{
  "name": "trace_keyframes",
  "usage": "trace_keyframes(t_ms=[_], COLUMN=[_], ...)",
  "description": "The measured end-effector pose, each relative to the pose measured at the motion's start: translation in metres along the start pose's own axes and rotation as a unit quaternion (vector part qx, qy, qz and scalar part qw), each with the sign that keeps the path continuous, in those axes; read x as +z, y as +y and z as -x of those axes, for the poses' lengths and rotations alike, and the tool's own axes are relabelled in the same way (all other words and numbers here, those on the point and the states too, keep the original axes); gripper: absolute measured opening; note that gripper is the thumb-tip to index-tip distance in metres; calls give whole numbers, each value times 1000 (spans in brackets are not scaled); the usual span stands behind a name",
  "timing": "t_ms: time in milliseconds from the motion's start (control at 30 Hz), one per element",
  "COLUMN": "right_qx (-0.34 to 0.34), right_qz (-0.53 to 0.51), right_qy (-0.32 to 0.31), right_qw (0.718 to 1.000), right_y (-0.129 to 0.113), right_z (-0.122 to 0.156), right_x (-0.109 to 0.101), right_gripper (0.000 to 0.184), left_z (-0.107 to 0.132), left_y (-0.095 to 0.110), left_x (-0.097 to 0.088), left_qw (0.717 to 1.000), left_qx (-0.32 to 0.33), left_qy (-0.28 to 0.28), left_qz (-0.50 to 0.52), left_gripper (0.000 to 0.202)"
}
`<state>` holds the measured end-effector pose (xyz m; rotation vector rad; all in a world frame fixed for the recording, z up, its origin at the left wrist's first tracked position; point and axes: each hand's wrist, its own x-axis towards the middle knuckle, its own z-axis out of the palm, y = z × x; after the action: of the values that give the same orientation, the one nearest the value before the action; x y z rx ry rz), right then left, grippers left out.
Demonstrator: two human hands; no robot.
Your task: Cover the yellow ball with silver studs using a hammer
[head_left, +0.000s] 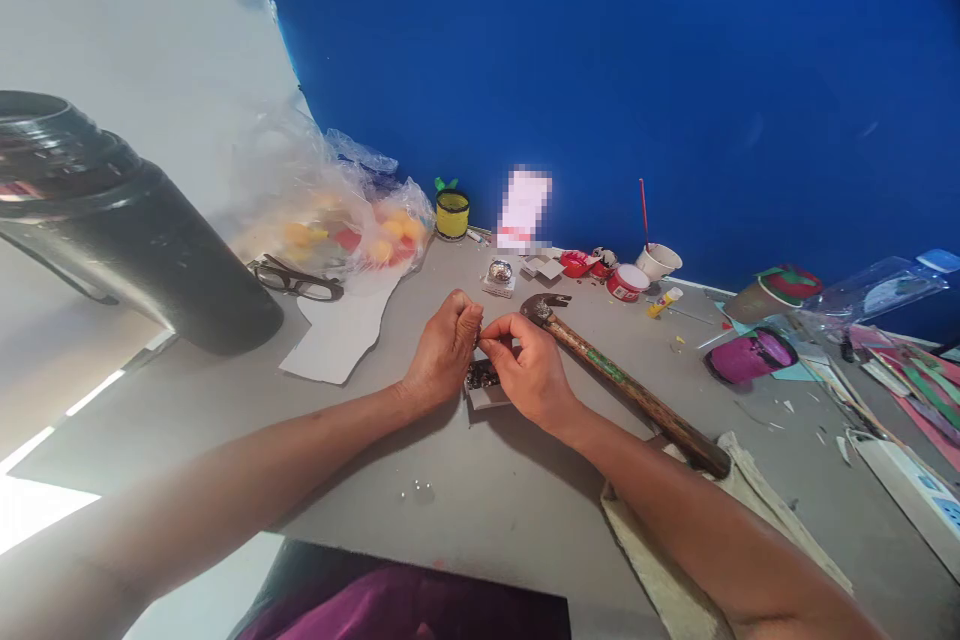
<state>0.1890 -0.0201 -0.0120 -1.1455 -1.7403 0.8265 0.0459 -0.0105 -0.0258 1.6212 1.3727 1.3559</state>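
Note:
My left hand (448, 348) is closed in a fist with the thumb on top, above the middle of the table. Against it, my right hand (534, 375) pinches with thumb and forefinger. Something small and dark shows between the fingertips, too small to name. Just below the hands lies a small white piece (489, 398) with dark, shiny bits (482, 375) on it, partly covered by my right hand. A claw hammer (630, 382) with a worn wooden handle rests just right of my right hand. Beyond the hands, a shiny silver round object (499, 271) sits on a small pale base.
A large dark cylinder (172, 260) stands at left by eyeglasses (296, 280), torn paper (345, 325) and clear plastic bags (337, 210). At right are a paper cup (660, 262), a purple pot (752, 356), a cloth (637, 540) and a power strip (911, 490).

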Motion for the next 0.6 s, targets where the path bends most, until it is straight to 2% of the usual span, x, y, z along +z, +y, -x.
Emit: trace_keyframes(t_ms=[200, 333, 433, 500, 600], right_qx=[11, 10, 13, 18, 49], right_qz=[-7, 7, 112, 284, 488], right_qy=[0, -17, -52, -64, -84], right_qw=[1000, 1000, 992, 957, 867], right_y=[-2, -6, -7, -4, 3], right_z=[-2, -7, -16, -24, -36], right_x=[2, -9, -32, -51, -76], right_gripper=[7, 11, 18, 18, 26], left_z=[-2, -3, -5, -8, -14], left_y=[5, 16, 19, 16, 10], left_x=[1, -1, -3, -4, -5], left_qw=[999, 988, 961, 942, 912], left_qx=[6, -89, -153, -180, -229], left_qy=[21, -34, -71, -74, -74], left_qz=[26, 119, 219, 273, 331], left_gripper=[37, 46, 50, 51, 49])
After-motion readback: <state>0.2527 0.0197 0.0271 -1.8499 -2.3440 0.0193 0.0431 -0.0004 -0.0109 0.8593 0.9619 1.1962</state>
